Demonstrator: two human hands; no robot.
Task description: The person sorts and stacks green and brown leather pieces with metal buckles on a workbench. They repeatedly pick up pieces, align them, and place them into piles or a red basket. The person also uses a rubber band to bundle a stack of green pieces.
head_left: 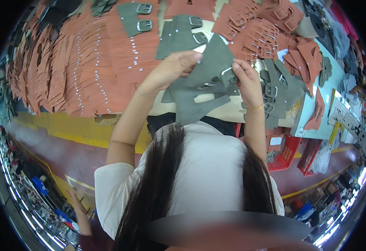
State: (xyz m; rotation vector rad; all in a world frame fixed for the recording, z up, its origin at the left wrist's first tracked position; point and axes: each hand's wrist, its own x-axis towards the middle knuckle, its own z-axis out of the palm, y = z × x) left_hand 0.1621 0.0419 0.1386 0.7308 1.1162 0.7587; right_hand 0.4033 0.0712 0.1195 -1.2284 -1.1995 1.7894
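Observation:
Both my hands hold up one dark green, leather-like shoe-upper piece (211,56) with a silver buckle (228,76) on its strap. My left hand (178,67) is closed on its left edge, with the fingers partly behind it. On the other side, my right hand (248,79) pinches the piece beside the buckle, thumb and fingers together. Below the held piece lies another green piece (193,109) with a slit and a strap, hanging over the table's front edge. More green buckled pieces (275,90) are heaped just right of my right hand.
Rows of overlapping orange pieces (86,67) cover the left of the table. Orange buckled pieces (254,35) lie at the back right, and green buckled ones (183,35) at the back middle. A red crate (287,154) stands below right. Another person's arm (80,213) shows at lower left.

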